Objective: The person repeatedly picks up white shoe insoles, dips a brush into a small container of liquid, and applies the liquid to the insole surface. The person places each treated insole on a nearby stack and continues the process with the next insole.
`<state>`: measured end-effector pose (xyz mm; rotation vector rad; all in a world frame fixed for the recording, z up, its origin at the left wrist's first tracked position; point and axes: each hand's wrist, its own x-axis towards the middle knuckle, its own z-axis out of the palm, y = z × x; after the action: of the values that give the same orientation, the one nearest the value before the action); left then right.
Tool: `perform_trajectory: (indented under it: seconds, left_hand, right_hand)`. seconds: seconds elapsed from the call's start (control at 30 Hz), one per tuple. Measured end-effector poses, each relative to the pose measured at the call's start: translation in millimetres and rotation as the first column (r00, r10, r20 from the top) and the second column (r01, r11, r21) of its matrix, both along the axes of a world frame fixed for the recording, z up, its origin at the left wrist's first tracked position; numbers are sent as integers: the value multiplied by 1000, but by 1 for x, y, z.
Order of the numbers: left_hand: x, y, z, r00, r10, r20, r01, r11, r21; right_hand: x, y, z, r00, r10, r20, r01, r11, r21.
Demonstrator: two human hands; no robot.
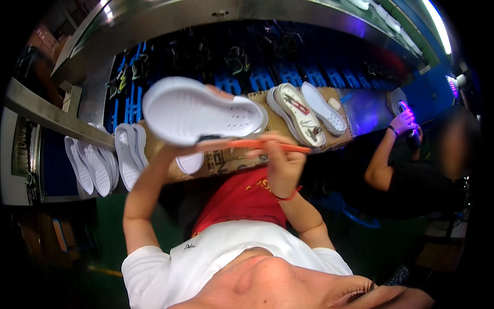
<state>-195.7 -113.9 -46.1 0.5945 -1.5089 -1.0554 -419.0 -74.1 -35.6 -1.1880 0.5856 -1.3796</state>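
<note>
1. A row of white soles (98,167) stood on edge at the far left, leaning against each other beside a grey metal rail (51,121).
2. My left hand (167,149) gripped a white shoe sole (200,110) from below and held it up, tread side facing me, above the cardboard-covered worktop (231,160).
3. My right hand (280,159) was clenched around an orange pen-like tool (257,145), which lay level just under the sole's lower edge; whether it touched, I couldn't tell.
4. More white soles (303,110) lay flat on the worktop right of the held one.
5. Far right, another person's hand (404,122) held a small object under purple light.
</note>
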Motion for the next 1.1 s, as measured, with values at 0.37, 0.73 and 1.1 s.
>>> perform_trajectory:
  seconds: [0.37,0.73,1.1]
  left_hand:
    - [85,-242,210,378,914,148,-644,374,-667]
    - [203,49,-29,-403,455,794,532,823,-202]
    - [229,70,-46,-339,424,840,517,830,-211]
  right_hand:
    - [-50,-9,-16,989,-144,38,140,987,80]
    - [-69,-30,-79,970,-91,-224,151,951,269]
    - [-47,-71,-88,932,20,-362,43,985,167]
